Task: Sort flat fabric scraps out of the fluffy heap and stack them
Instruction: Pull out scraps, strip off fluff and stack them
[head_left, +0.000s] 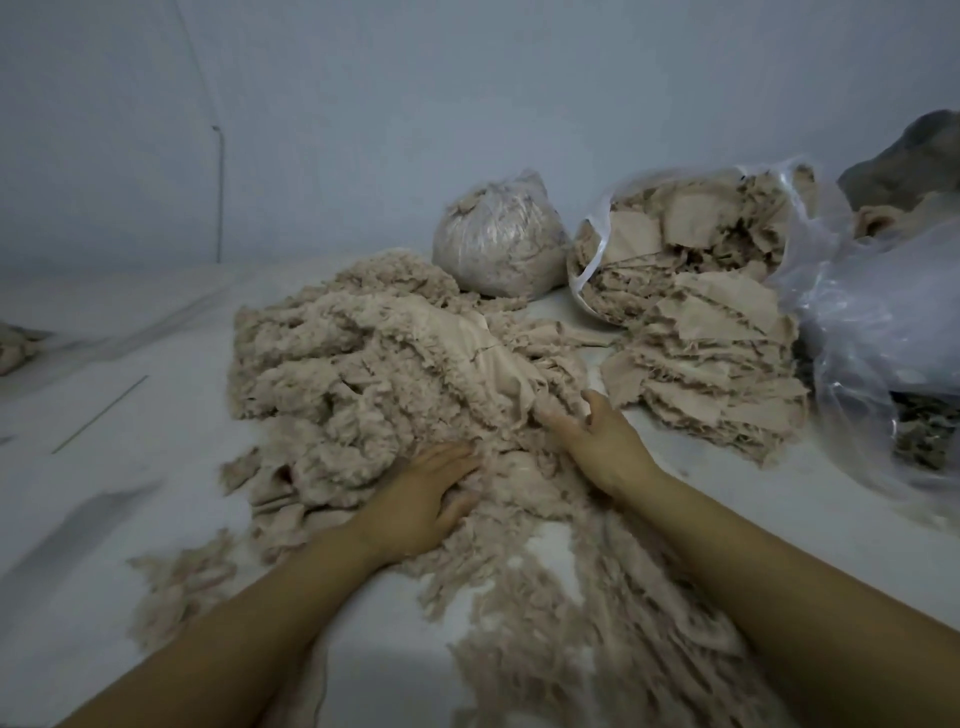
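A large beige fluffy heap (363, 364) of fleece scraps lies in the middle of the white surface. To its right sits a stack of flat beige scraps (711, 364) with frayed edges. My left hand (426, 499) rests palm down on the near side of the heap with its fingers spread straight. My right hand (597, 436) reaches into the heap's right edge, its fingers laid flat against a smooth fold of fabric (498, 364). More loose shreds (597, 623) trail towards me between my forearms.
A tied plastic bag of fluff (498, 239) stands behind the heap. An open bag of flat scraps (691, 234) lies at the back right, beside a large clear plastic bag (883, 338). A pale wall (467, 104) closes the back.
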